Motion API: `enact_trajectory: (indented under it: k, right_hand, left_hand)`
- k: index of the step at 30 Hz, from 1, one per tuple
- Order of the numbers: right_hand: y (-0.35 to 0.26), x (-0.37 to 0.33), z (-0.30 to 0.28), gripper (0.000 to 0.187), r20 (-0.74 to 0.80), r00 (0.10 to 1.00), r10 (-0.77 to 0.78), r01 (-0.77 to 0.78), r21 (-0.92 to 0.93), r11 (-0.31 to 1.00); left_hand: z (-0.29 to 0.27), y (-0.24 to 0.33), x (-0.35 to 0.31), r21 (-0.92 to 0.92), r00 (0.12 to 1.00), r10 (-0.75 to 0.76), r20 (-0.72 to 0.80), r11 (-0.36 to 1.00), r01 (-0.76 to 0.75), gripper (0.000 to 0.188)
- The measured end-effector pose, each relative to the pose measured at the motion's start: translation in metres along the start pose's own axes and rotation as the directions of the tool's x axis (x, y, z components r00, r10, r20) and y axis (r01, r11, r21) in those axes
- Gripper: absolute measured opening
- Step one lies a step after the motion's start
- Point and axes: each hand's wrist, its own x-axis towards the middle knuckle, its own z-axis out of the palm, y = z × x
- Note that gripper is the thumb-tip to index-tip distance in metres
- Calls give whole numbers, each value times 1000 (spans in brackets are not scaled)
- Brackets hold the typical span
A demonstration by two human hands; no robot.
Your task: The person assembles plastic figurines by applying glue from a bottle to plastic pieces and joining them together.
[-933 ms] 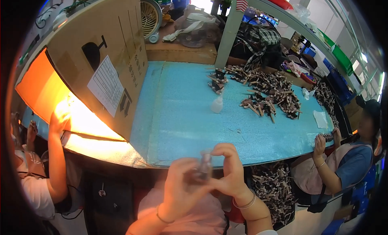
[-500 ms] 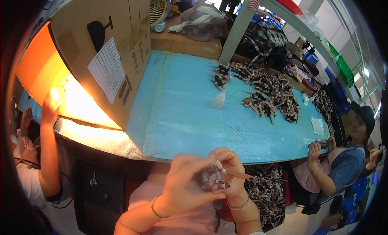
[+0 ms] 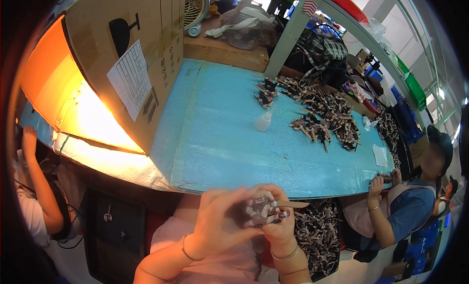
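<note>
Just in front of the table's near edge, both hands hold one small figurine (image 3: 258, 209), pale and dark in colour. A flat wooden stick (image 3: 294, 204) juts from it to the right. My left hand (image 3: 215, 218) is closed round its left side, fingers above and thumb below. From the right, my right hand (image 3: 280, 231) grips it with curled fingers. Fingers hide part of the figurine, and its left side is blurred.
Piles of similar figurines (image 3: 337, 119) lie on the blue table (image 3: 215, 152), near a small translucent bottle (image 3: 264, 121). A tall cardboard box (image 3: 132, 20), lit inside, stands left. Below are a black tray (image 3: 115, 240) and a figurine-filled bin (image 3: 317, 235). Co-workers sit at both sides.
The figurine has turned slightly in my hands, so its stick lies nearer level. The left co-worker's hand has withdrawn from the lit box. The view has shifted a little.
</note>
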Motion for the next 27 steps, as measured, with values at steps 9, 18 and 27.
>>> enact_trajectory:
  k: [9,18,27]
  right_hand:
    - [16,-9,-3,69,-33,999,38,-31,185,982]
    - [6,-12,1,70,-88,996,-27,37,107,994]
    - [8,-15,0,63,-35,999,29,-16,328,944]
  left_hand:
    - [-5,-9,5,-286,989,-151,0,947,145,58]
    - [-2,-19,2,-373,979,-105,176,913,165,61]
    - [23,-21,-16,-535,956,-293,6,807,251,62]
